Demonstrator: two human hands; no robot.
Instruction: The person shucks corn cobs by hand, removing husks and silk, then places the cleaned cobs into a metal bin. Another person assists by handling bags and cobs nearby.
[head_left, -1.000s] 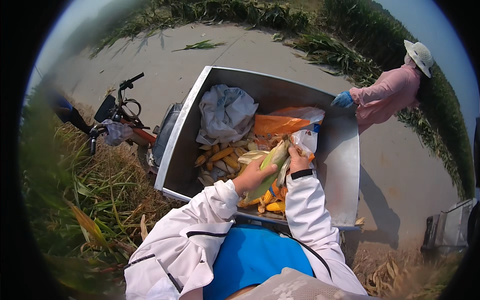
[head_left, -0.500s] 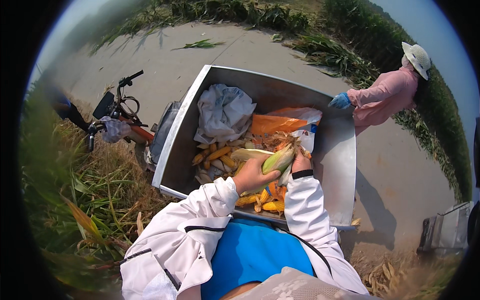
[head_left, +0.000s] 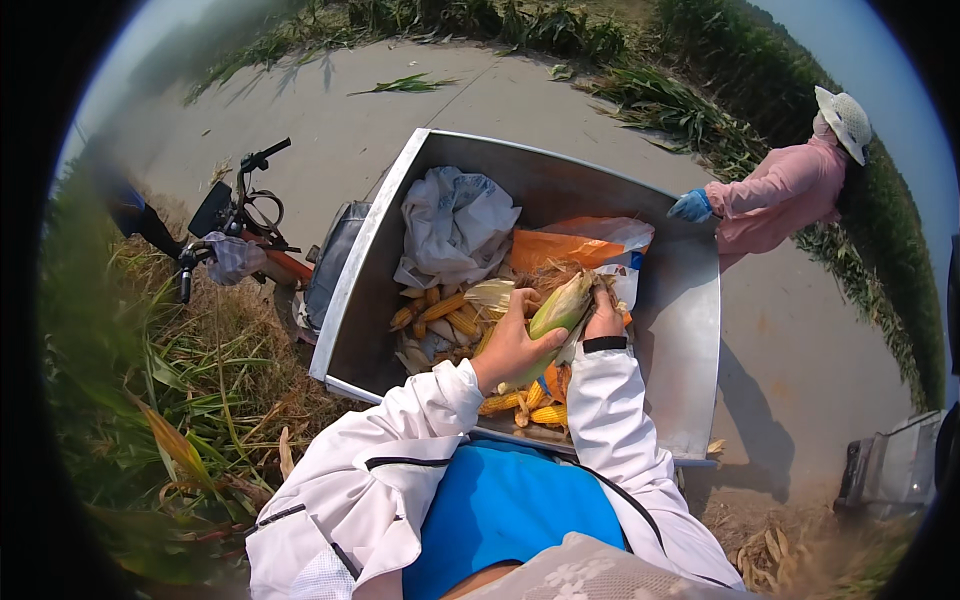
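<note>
An ear of corn [head_left: 562,308], partly wrapped in green husk with brown silk at its tip, is held over the cart bed between my hands. My left hand [head_left: 512,345] is closed around its left side, the thumb lying along the husk; a pale husk leaf [head_left: 490,295] shows beside the fingers. My right hand [head_left: 604,318] grips the ear's right side near the tip, and its fingertips are partly hidden. Below my hands lie husked yellow cobs [head_left: 548,414], with more cobs [head_left: 440,308] to the left of them in the metal cart bed [head_left: 672,335].
A crumpled white sack [head_left: 455,225] and an orange-and-white bag [head_left: 560,250] lie in the bed. Handlebars [head_left: 240,215] stand at the left. Another person in pink [head_left: 785,190] has a blue-gloved hand at the bed's far right rim. Cut stalks [head_left: 660,105] line the concrete road [head_left: 520,95].
My left hand has shifted upward along the ear, and the pale husk leaf now sits closer to its fingers. The other person has moved slightly right in the view.
</note>
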